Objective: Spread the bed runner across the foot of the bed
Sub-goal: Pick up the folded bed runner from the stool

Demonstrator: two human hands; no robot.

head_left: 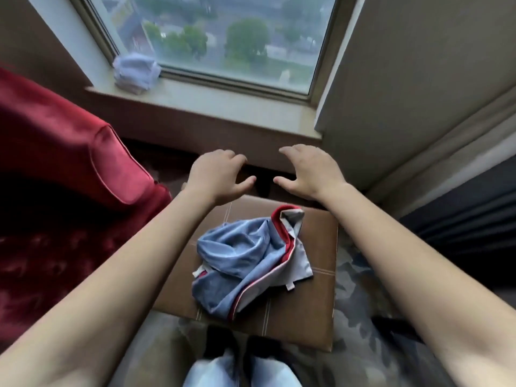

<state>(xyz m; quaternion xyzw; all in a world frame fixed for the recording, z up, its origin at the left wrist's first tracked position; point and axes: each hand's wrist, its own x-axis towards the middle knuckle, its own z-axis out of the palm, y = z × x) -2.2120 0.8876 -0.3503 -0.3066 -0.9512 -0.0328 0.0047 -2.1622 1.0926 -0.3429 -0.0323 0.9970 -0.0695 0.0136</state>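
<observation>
We observe both hands held out over the far edge of a brown stool (312, 297). The left hand (216, 177) and right hand (310, 171) are level with each other, palms down, a narrow gap between the thumbs. The fingers (289, 150) of both hands are spread and curled slightly, holding nothing.

Below and nearer than the fingers, a crumpled blue cloth (245, 263) with red and white trim lies on the stool top, apart from both hands. We cannot tell whether this cloth is the bed runner; no bed is identifiable in view.

Beyond the fingers runs a pale sill (223, 107) under a window (223, 32). A second bundle of pale cloth (136, 71) rests on the sill, up and to the left of the left hand, against the window frame.

Left of the left hand stands a red armchair (69, 152). Right of the right hand is a beige wall (418, 79). A patterned carpet (363, 331) lies under the stool.
</observation>
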